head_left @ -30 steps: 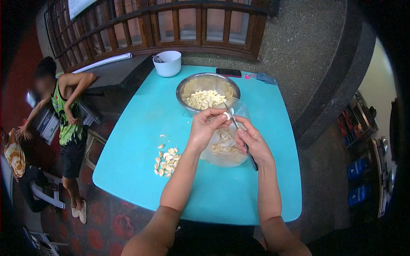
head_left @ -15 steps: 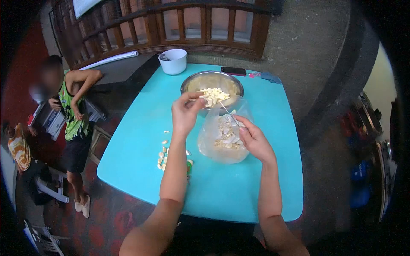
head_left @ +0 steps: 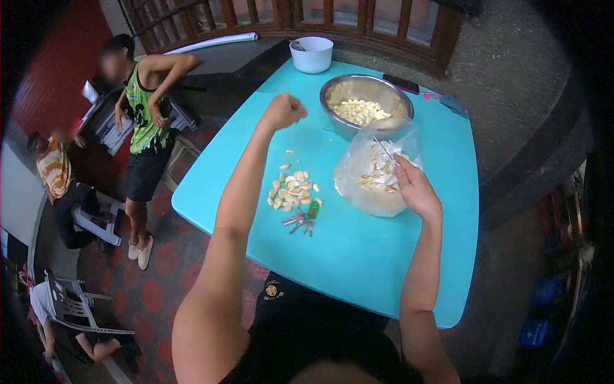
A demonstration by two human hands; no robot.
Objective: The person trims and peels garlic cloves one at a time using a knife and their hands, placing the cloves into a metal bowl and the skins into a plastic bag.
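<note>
My right hand (head_left: pixel 419 191) grips a small knife (head_left: pixel 384 150), its thin blade pointing up and left over a clear plastic bag (head_left: pixel 355 169). Papery garlic skins (head_left: pixel 382 176) lie inside the bag. My left hand (head_left: pixel 284 112) is above the table, left of the bowl, its fingers curled in and slightly blurred; anything inside them is hidden. Peeled garlic cloves (head_left: pixel 359 112) fill the bottom of a steel bowl (head_left: pixel 404 105) behind the bag. Nearer me, left of the bag, unpeeled garlic cloves (head_left: pixel 291 191) lie in a loose pile.
Keys (head_left: pixel 299 222) with a green tag lie below the pile on the turquoise table (head_left: pixel 358 256). At the back are a white bowl (head_left: pixel 312 56), a dark phone (head_left: pixel 401 84) and a blue cloth (head_left: pixel 454 105). A person in a green top (head_left: pixel 144 105) stands left; others sit nearby.
My left hand has left the bowl and moved to the left. My right hand still holds the knife over the bag. The view has shifted, uncovering the clove pile and keys.
</note>
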